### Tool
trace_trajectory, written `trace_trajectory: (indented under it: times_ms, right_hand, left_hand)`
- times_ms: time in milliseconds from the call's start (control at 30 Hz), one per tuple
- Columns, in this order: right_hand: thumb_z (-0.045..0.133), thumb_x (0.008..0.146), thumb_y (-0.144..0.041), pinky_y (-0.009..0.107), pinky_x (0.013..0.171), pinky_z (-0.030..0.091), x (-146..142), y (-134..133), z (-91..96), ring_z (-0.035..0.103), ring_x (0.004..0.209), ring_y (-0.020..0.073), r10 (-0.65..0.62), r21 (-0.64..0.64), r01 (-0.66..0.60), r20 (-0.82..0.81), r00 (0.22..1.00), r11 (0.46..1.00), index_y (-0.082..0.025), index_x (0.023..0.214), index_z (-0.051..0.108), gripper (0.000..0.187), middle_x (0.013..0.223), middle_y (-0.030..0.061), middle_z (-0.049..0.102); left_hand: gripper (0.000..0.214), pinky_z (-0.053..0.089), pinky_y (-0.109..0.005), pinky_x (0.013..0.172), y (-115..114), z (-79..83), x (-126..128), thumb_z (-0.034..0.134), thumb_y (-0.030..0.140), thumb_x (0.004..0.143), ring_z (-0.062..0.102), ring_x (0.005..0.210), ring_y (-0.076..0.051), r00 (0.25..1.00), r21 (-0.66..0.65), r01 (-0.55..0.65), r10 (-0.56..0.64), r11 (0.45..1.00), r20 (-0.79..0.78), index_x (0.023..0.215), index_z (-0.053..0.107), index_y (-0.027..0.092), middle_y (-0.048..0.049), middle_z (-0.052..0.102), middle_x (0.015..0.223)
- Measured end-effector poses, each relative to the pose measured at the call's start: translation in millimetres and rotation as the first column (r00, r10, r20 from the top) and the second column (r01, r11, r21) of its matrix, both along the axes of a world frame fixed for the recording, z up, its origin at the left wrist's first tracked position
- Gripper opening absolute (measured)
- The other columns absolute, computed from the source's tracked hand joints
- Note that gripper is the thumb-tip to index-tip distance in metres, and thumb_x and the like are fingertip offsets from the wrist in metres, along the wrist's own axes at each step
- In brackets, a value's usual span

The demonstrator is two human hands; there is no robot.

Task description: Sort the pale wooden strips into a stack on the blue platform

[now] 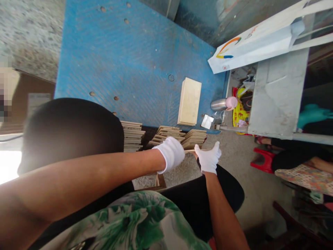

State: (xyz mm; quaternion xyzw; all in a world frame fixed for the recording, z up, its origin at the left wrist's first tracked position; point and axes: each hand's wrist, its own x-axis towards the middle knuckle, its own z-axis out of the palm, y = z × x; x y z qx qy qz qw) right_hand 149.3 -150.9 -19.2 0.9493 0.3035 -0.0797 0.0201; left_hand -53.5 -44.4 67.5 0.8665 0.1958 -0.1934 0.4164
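Both of my hands wear white gloves and are in front of my lap. My left hand (171,154) is closed on one end of a thin wooden board (189,151), which shows nearly edge-on between my hands. At the board's other end, my right hand (209,158) grips it, with one finger sticking out away from it. Just beyond my hands stand stacks of thin wooden boards: one at the left (132,135), one in the middle (168,133), and one at the right (195,138). A short pile of pale boards (190,100) lies on the blue tabletop (145,59).
Near the tabletop's right edge are a white paper scrap (207,121) and a steel bottle with a pink cap (223,103). A white paper bag (255,41) rests at the upper right. Another person (304,170) sits at the right by a red stool (265,160).
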Motion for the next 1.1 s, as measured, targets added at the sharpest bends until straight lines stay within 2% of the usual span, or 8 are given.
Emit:
trace_trajectory:
  times_ms: [100, 300, 433, 533, 700, 900, 967, 1100]
  right_hand:
    - [0.075, 0.06, -0.056, 0.047, 0.104, 0.04, -8, -2, 31.1, 0.04, 0.13, 0.0361, 0.037, 0.07, -0.043, 0.077, 0.996, 0.997, -0.011, 0.15, 0.026, 0.112, 0.138, 0.0233, 0.041]
    - [0.073, 0.06, -0.058, 0.045, 0.1, 0.044, -29, -12, 92.0, 0.053, 0.118, 0.0347, 0.158, 0.22, -0.208, 0.225, 0.961, 0.953, -0.008, 0.145, 0.038, 0.104, 0.13, 0.0207, 0.051]
    - [0.072, 0.063, -0.06, 0.048, 0.101, 0.043, -40, -15, 125.9, 0.054, 0.115, 0.0354, 0.246, 0.267, -0.315, 0.263, 0.933, 0.911, -0.009, 0.144, 0.04, 0.101, 0.127, 0.0193, 0.054]
    - [0.074, 0.063, -0.056, 0.052, 0.102, 0.042, -46, -14, 139.1, 0.054, 0.115, 0.0357, 0.27, 0.317, -0.32, 0.192, 0.944, 0.893, -0.01, 0.144, 0.039, 0.1, 0.127, 0.0189, 0.054]
    - [0.079, 0.061, -0.05, 0.048, 0.103, 0.043, -52, -1, 141.0, 0.049, 0.124, 0.0311, 0.269, 0.509, -0.195, -0.077, 0.96, 0.839, -0.016, 0.148, 0.03, 0.105, 0.138, 0.0164, 0.046]
    - [0.078, 0.064, -0.041, 0.052, 0.108, 0.036, -48, 19, 129.7, 0.035, 0.137, 0.03, 0.169, 0.65, 0.184, -0.442, 0.881, 0.738, -0.023, 0.152, 0.01, 0.112, 0.152, 0.0177, 0.029]
    - [0.077, 0.062, -0.043, 0.053, 0.111, 0.03, -44, 16, 110.5, 0.03, 0.14, 0.0307, 0.16, 0.631, 0.202, -0.468, 0.869, 0.749, -0.022, 0.152, 0.006, 0.116, 0.154, 0.0192, 0.023]
    - [0.078, 0.058, -0.048, 0.05, 0.109, 0.034, -46, 4, 61.6, 0.032, 0.139, 0.0334, 0.169, 0.507, 0.131, -0.502, 0.848, 0.852, -0.018, 0.153, 0.004, 0.124, 0.154, 0.0224, 0.024]
  left_hand:
    - [0.023, 0.051, -0.046, 0.067, -8, -1.7, 3, 0.049, -0.003, 0.074, 0.068, 0.085, -0.038, 0.998, 0.073, 0.052, -0.055, 0.996, 0.029, 0.085, 0.069, -0.004, -0.0277, 0.069, 0.084]
    - [0.027, 0.051, -0.042, 0.061, -19, -11.5, 16, 0.043, -0.002, 0.076, 0.068, 0.077, -0.036, 0.988, 0.157, -0.054, 0.03, 0.986, 0.151, 0.086, 0.068, -0.001, -0.0258, 0.069, 0.08]
    - [0.026, 0.05, -0.04, 0.058, -19, -18.3, 24, 0.044, 0.016, 0.085, 0.068, 0.077, -0.035, 0.963, 0.171, -0.117, 0.069, 0.978, 0.261, 0.095, 0.065, 0.005, -0.0204, 0.069, 0.085]
    - [0.027, 0.049, -0.038, 0.057, -21, -23.2, 29, 0.048, 0.029, 0.086, 0.067, 0.076, -0.033, 0.934, 0.163, -0.13, 0.066, 0.978, 0.351, 0.096, 0.063, 0.009, -0.0177, 0.069, 0.087]
    - [0.023, 0.048, -0.035, 0.056, -18, -21.2, 30, 0.043, 0.015, 0.082, 0.066, 0.069, -0.029, 0.931, 0.151, -0.099, 0.038, 0.984, 0.364, 0.092, 0.064, 0.01, -0.015, 0.068, 0.079]
    - [0.033, 0.051, -0.037, 0.064, 3, -1.1, 17, 0.043, 0.038, 0.089, 0.069, 0.078, -0.03, 0.948, -0.116, -0.224, 0.244, 0.968, 0.204, 0.094, 0.067, 0.016, -0.0132, 0.071, 0.086]
    - [0.035, 0.051, -0.035, 0.065, 9, 3.3, 13, 0.042, 0.04, 0.089, 0.07, 0.079, -0.029, 0.941, -0.182, -0.285, 0.311, 0.941, 0.132, 0.095, 0.068, 0.018, -0.0129, 0.072, 0.086]
    - [0.037, 0.05, -0.032, 0.065, 17, 2.6, 7, 0.043, 0.042, 0.088, 0.069, 0.082, -0.028, 0.899, -0.222, -0.415, 0.434, 0.882, 0.048, 0.096, 0.068, 0.016, -0.0143, 0.072, 0.089]
